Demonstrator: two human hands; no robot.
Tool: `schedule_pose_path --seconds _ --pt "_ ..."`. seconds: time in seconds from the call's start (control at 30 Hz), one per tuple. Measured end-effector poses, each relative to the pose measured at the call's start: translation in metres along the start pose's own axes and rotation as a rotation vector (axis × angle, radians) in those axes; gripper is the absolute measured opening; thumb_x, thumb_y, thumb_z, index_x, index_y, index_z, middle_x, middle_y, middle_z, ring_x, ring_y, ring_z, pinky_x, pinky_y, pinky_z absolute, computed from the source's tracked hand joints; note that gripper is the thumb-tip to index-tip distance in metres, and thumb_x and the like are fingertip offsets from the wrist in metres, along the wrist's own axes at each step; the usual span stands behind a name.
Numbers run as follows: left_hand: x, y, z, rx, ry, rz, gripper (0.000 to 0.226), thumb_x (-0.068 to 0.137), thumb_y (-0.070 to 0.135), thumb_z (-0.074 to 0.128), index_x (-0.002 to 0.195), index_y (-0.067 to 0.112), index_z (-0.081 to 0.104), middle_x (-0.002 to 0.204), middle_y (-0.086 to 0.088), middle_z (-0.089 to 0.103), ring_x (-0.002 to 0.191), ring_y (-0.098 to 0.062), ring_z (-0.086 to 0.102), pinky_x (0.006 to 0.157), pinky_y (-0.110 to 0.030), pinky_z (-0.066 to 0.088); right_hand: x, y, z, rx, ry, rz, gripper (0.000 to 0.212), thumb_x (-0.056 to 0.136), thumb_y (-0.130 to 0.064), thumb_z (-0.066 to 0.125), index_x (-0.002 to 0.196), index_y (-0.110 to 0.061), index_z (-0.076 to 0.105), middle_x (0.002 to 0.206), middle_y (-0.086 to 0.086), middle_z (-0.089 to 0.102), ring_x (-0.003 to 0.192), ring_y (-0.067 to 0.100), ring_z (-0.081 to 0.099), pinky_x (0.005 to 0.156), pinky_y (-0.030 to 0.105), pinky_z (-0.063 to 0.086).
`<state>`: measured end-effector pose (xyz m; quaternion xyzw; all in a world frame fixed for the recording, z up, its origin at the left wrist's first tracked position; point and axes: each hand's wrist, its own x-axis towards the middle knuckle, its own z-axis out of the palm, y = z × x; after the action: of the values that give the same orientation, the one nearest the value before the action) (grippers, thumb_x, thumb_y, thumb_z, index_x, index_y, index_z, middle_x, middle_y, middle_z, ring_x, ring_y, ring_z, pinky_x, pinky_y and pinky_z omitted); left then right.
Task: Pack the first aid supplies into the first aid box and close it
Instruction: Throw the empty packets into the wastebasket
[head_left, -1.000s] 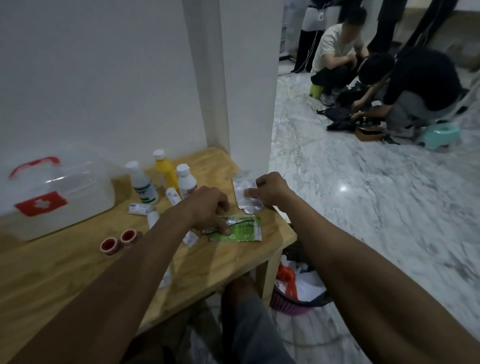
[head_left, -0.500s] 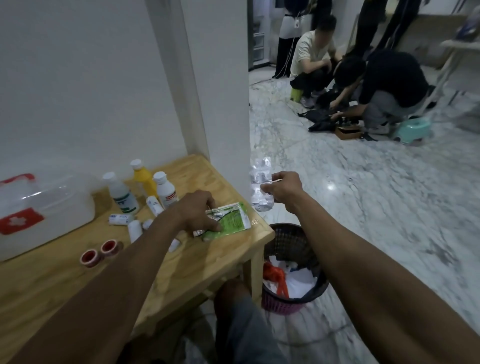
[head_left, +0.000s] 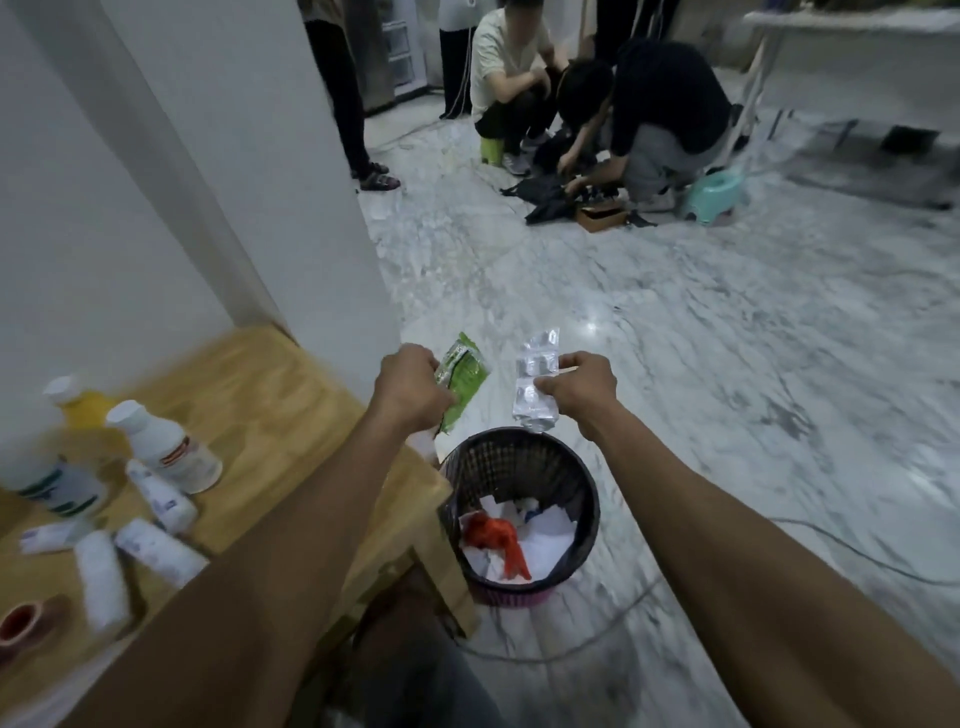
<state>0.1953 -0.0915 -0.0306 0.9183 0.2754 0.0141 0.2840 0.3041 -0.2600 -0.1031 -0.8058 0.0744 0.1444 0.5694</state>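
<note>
My left hand (head_left: 410, 389) grips a green packet (head_left: 464, 378) and holds it in the air past the right edge of the wooden table (head_left: 291, 395). My right hand (head_left: 579, 391) pinches a silver blister strip (head_left: 535, 387) above a black waste basket (head_left: 519, 512) on the floor. On the table's left stand a yellow bottle (head_left: 78, 405) and two white bottles (head_left: 166, 449) (head_left: 47, 475). Small white tubes (head_left: 156, 548) and red tape rolls (head_left: 21, 621) lie near them. The first aid box is out of view.
The basket holds crumpled paper and something red (head_left: 496, 543). A white pillar (head_left: 291, 197) rises behind the table. People crouch on the marble floor (head_left: 727, 364) at the back, by a teal stool (head_left: 714, 195). A cable (head_left: 857, 551) runs across the floor.
Both hands have lifted off the table and swung right. The green packet left the tabletop in my left hand; the blister strip now hangs over the basket. My view turned right, away from the box.
</note>
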Motion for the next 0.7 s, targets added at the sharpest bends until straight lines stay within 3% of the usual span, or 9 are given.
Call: schedule_pose_path --seconds 0.1,0.27,0.33,0.43,0.53,0.7 --pt "0.020 0.012 0.042 0.048 -0.062 -0.045 0.026 0.074 0.006 0.077 0.070 0.005 0.052 0.082 -0.016 0.063 0.069 -0.029 0.059 0.057 -0.038 0.046 0.014 0.029 -0.008 -0.044 0.016 0.078 0.032 0.072 -0.006 0.080 0.101 -0.010 0.068 0.104 0.011 0.069 0.093 0.026 0.068 0.082 0.037 0.058" --pt "0.037 0.018 0.103 0.044 -0.148 -0.161 0.030 0.077 -0.001 0.072 0.072 0.009 0.044 0.104 -0.018 0.062 0.092 -0.034 0.064 0.070 -0.034 0.052 0.029 0.071 -0.006 -0.125 -0.007 0.169 0.027 0.070 -0.006 0.079 0.094 -0.010 0.068 0.100 0.010 0.069 0.094 0.027 0.067 0.085 0.042 0.058" --pt "0.041 0.020 0.119 0.046 -0.180 -0.204 0.022 0.077 -0.005 0.066 0.079 0.006 0.048 0.109 -0.018 0.061 0.097 -0.035 0.064 0.073 -0.035 0.053 0.032 0.082 -0.003 -0.152 -0.014 0.196 0.024 0.072 -0.004 0.077 0.093 -0.004 0.066 0.101 0.016 0.069 0.098 0.032 0.067 0.084 0.042 0.057" --pt "0.048 0.019 0.137 0.037 -0.209 -0.259 0.021 0.077 -0.007 0.060 0.094 0.003 0.054 0.112 -0.018 0.060 0.099 -0.035 0.063 0.077 -0.038 0.055 0.037 0.094 0.003 -0.205 -0.028 0.214 0.038 0.077 -0.002 0.074 0.110 0.013 0.062 0.113 0.031 0.065 0.107 0.043 0.062 0.087 0.052 0.054" --pt "0.051 0.017 0.144 0.049 -0.205 -0.277 0.019 0.080 -0.003 0.063 0.094 0.004 0.052 0.113 -0.018 0.059 0.100 -0.036 0.062 0.075 -0.037 0.052 0.041 0.101 0.009 -0.275 -0.092 0.219 0.050 0.081 -0.012 0.075 0.122 0.006 0.054 0.124 0.025 0.060 0.111 0.038 0.061 0.090 0.045 0.053" --pt "0.060 0.017 0.148 0.047 -0.176 -0.269 0.024 0.084 0.006 0.071 0.090 0.007 0.048 0.107 -0.016 0.061 0.082 -0.027 0.055 0.063 -0.033 0.045 0.045 0.105 0.014 -0.321 -0.110 0.213 0.050 0.085 -0.018 0.071 0.128 -0.003 0.049 0.128 0.017 0.056 0.114 0.031 0.057 0.085 0.034 0.049"
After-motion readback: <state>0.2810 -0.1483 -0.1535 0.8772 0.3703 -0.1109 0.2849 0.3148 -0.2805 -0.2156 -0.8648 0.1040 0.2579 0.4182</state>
